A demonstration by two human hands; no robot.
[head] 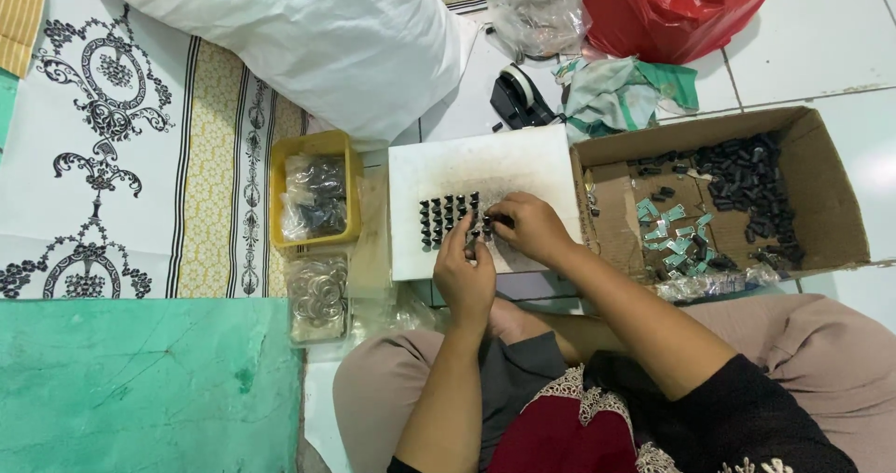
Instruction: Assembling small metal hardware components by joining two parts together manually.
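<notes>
Right hand (pixel 527 228) pinches a small black piece (pixel 497 220) at the rows of black pieces (pixel 450 216) mid white board (pixel 485 165); left hand (pixel 464 272), curled, steadies near the board's front edge. Likely mid-row; next placement needs alignment. Spares in cardboard box (pixel 821 184).

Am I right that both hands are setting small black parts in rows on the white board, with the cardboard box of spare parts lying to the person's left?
Not quite: the head view shows the cardboard box to the person's right. Otherwise yes: the left hand and right hand work at the rows of small black parts on the white board.
</notes>
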